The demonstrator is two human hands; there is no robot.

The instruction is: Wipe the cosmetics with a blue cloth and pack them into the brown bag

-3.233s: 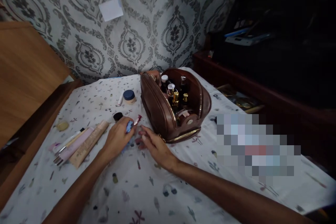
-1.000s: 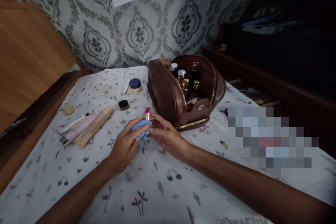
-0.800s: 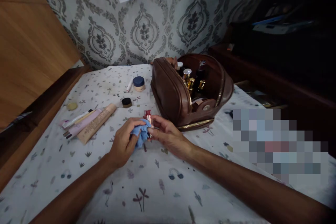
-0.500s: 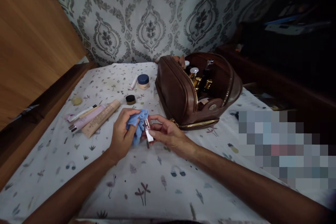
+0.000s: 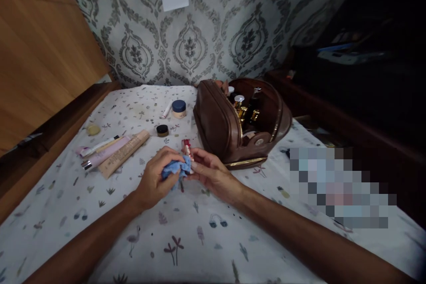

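My left hand (image 5: 155,177) is closed around a crumpled blue cloth (image 5: 175,172), which presses against a small tube-shaped cosmetic (image 5: 187,146) with a red end and a clear, shiny body. Fingers and thumb of my right hand (image 5: 213,173) grip this cosmetic from the right. Its lower part is hidden by the cloth and fingers. Just beyond my hands stands an open brown leather makeup bag (image 5: 216,126) with gold-capped bottles (image 5: 242,111) inside. Left of my hands lie a beige tube (image 5: 124,155) and a pink tube (image 5: 104,151), side by side with thinner items.
A blue-lidded jar (image 5: 179,108), a white stick (image 5: 167,109) and a small black-lidded pot (image 5: 162,130) stand or lie behind my hands. A yellowish round item (image 5: 93,129) is at the far left. A wooden panel (image 5: 49,40) borders the left; a blurred-out patch covers the right.
The cosmetic has turned in my right hand, so its red end now points up and away. The cloth has shifted lower against it. The camera view has tilted slightly upward.
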